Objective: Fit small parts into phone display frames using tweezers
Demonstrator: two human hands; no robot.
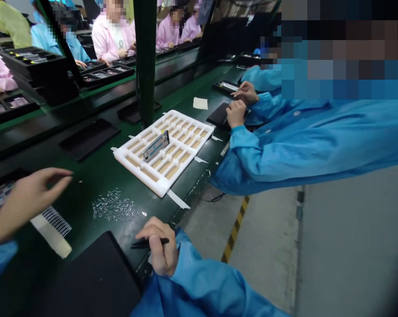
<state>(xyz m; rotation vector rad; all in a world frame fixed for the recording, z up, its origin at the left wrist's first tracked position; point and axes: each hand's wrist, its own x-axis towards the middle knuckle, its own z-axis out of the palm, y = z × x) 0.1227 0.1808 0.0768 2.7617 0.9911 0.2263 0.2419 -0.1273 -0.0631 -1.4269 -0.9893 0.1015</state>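
Tapering, slim black tweezers (140, 244)

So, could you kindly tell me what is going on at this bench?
The person's right hand holds black tweezers near a scatter of tiny parts on the green bench. The left hand is raised, thumb and fingers drawn together; I cannot tell whether it holds anything. One phone stands on edge in the white rack. Beyond, a co-worker's hands are close together.
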